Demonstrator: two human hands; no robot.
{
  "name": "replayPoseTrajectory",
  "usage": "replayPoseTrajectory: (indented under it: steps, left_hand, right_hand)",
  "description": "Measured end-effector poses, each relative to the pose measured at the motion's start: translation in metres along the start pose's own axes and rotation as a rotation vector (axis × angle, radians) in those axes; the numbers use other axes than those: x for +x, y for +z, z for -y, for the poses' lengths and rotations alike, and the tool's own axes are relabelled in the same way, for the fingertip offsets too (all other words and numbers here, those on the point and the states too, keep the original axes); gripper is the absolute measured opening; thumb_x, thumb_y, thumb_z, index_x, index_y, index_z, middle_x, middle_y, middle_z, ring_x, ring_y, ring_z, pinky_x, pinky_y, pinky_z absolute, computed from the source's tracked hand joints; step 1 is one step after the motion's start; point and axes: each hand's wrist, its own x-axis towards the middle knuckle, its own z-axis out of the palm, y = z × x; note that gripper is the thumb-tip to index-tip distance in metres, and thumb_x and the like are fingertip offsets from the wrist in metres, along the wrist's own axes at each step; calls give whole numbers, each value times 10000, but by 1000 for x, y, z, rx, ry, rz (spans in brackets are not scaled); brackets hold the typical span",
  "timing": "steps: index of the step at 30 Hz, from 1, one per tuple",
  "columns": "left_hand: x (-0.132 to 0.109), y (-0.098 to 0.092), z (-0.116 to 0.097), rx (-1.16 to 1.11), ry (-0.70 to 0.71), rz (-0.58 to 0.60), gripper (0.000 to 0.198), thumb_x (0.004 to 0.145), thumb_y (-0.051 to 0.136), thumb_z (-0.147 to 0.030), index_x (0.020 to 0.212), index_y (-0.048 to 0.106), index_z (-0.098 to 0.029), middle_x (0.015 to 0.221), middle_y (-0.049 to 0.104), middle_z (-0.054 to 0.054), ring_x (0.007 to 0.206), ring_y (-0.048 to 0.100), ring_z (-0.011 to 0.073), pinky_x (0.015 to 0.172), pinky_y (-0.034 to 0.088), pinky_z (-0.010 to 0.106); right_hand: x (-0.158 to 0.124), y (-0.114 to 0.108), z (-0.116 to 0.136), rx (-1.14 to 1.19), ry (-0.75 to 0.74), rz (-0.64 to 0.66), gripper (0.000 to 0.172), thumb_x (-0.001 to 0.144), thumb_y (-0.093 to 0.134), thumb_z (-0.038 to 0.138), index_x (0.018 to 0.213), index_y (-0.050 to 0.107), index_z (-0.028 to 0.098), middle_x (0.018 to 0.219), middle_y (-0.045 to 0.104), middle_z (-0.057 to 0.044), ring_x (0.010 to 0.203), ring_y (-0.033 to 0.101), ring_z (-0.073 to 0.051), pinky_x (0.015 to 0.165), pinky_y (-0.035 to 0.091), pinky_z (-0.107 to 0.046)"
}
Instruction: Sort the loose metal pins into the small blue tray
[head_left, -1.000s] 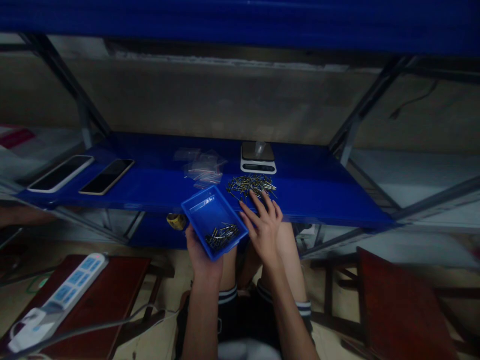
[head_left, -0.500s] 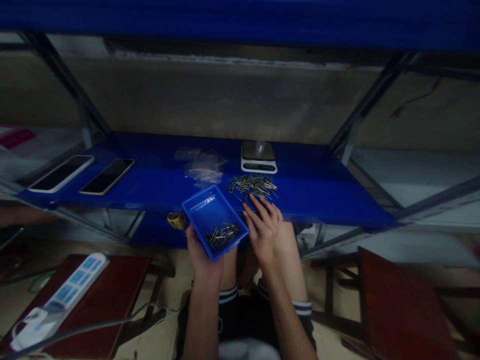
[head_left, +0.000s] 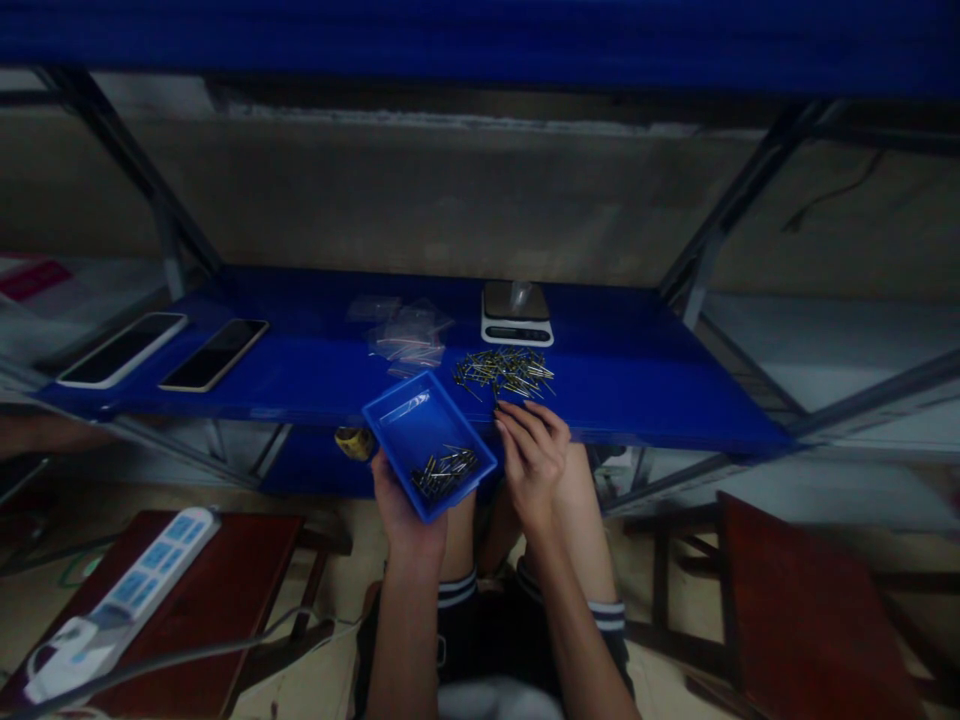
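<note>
My left hand (head_left: 409, 515) is closed on the near left side of a shallow blue plastic tray (head_left: 397, 425), holding it tilted in front of the shelf. Inside, thin metal screw-like pieces (head_left: 446, 470) lie bunched at the near end. On the shelf just beyond is a loose pile of similar silver and yellowish pieces (head_left: 510, 370). My right hand (head_left: 536, 455) is at the pile's near edge with thumb and fingertips pinched together. Whatever sits between those fingertips is too small and dark to make out.
Behind the pile stands a kitchen scale (head_left: 517, 332) with a small clear cup (head_left: 520, 294). Clear zip bags (head_left: 411, 335) lie left of it. Two phones (head_left: 214, 355) rest further left on the blue shelf (head_left: 315, 350). A tape measure (head_left: 354, 442), power strip (head_left: 150, 580) and wooden stools (head_left: 810, 610) are lower down.
My right hand has drawn back slightly towards me and to the right from the pile, and its spread fingers have closed into a pinch. My left hand and the tray have hardly moved.
</note>
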Motion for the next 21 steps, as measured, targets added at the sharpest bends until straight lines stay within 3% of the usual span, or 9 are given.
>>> replayPoseTrajectory:
  steps: [8, 13, 15, 21]
  left_hand:
    - [-5, 7, -2, 5, 26, -48, 291, 959, 558, -395, 1051, 730, -180, 885, 779, 55, 816, 711, 237, 805, 581, 377]
    - [-4, 7, -1, -18, 3, -58, 322, 974, 540, -397, 1113, 737, -183, 885, 785, 51, 797, 713, 238, 788, 576, 376]
    - [-3, 8, 1, -25, 9, -58, 355, 981, 522, -390, 1161, 734, -168, 901, 787, 57, 795, 711, 236, 801, 571, 373]
    - [-5, 11, 7, -41, -54, 28, 425, 981, 495, -397, 1274, 706, -171, 973, 793, 81, 855, 727, 259, 885, 567, 409]
  right_hand:
    - [8, -3, 7, 25, -16, -60, 229, 969, 685, 105, 1137, 759, 242, 1129, 798, -22, 1167, 654, -246, 1011, 496, -485]
    - [30, -18, 26, 103, 20, -179, 197, 958, 697, 107, 1064, 765, 258, 1037, 800, -7, 1044, 688, -220, 983, 514, -461]
    - [38, -25, 38, 146, 17, -137, 192, 955, 704, 117, 1059, 767, 266, 1034, 798, -1, 1038, 686, -215, 980, 517, -457]
    - [47, -30, 60, 217, -15, 198, 172, 990, 681, 200, 1104, 784, 278, 1151, 788, -2, 1175, 640, -232, 1036, 486, -471]
